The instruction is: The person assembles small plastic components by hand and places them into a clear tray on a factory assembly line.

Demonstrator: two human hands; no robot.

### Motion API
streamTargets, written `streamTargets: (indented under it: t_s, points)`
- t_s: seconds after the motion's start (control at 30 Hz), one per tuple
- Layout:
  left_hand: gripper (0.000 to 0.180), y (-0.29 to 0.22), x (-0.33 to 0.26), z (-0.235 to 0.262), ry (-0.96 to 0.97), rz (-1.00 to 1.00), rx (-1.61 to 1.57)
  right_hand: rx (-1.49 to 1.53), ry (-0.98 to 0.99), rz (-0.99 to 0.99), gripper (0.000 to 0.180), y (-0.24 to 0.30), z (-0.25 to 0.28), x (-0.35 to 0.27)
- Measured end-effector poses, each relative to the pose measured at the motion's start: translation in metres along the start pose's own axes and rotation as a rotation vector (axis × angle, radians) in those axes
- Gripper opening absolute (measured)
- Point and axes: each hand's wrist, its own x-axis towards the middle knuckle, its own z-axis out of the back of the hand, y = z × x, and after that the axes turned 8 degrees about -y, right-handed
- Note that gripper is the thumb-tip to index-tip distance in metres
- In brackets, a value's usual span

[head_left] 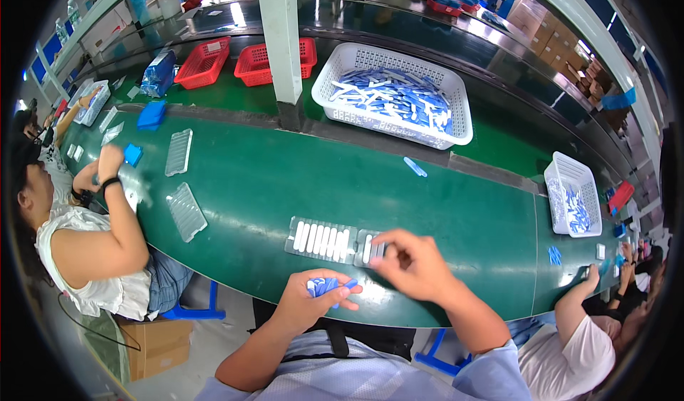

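1. The left hand (313, 297) hangs just over the near edge of the green desk (271, 180), its grip closed on a small bunch of blue-and-white pieces (324, 285).
2. The right hand (413, 262) rests at the right end of the clear tray (335, 240) near that edge; its fingertips seem pinched on one white piece, though the view is poor.
3. The tray's slots hold white pieces in a row.
4. A white basket (456, 126) of blue pieces stands towards the far edge.

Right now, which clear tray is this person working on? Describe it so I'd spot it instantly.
On the green belt, find its near edge between the person's hands. The clear slotted tray lies under the right hand, and unlike the two clear trays further left, its slots hold white pieces.
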Motion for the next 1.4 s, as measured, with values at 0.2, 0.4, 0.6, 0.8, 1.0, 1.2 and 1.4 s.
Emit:
streamTargets:
  t_s: [0.2,0.4,0.6,0.8,1.0,1.2,1.4]
  points:
    - [0.018,0.002,-0.001,-0.002,0.056,-0.012,-0.013,0.394,0.004,-0.191,0.011,-0.012,-0.005,-0.016]
    - [0.018,0.005,0.004,0.001,-0.013,-0.045,0.019,0.044,0.176,-0.207,0.020,-0.041,0.039,0.012]
    - [0.019,0.001,0.006,-0.004,-0.001,-0.016,0.013,-0.368,0.132,-0.029,0.036,-0.017,0.027,0.023]
    - [0.022,0.004,0.005,0.001,0.014,-0.018,0.043,0.124,0.130,-0.052,0.020,0.001,0.003,-0.003]
    - [0.020,0.002,0.003,-0.008,0.067,-0.022,-0.046,0.470,-0.147,-0.183,0.011,-0.024,0.004,-0.006]
    - [0.021,0.005,0.005,-0.002,-0.013,-0.044,0.004,0.281,0.257,-0.422,0.011,-0.045,0.051,0.024]
    - [0.021,0.007,0.009,-0.006,-0.015,-0.043,0.018,-0.265,0.061,-0.083,0.027,-0.022,0.028,0.015]
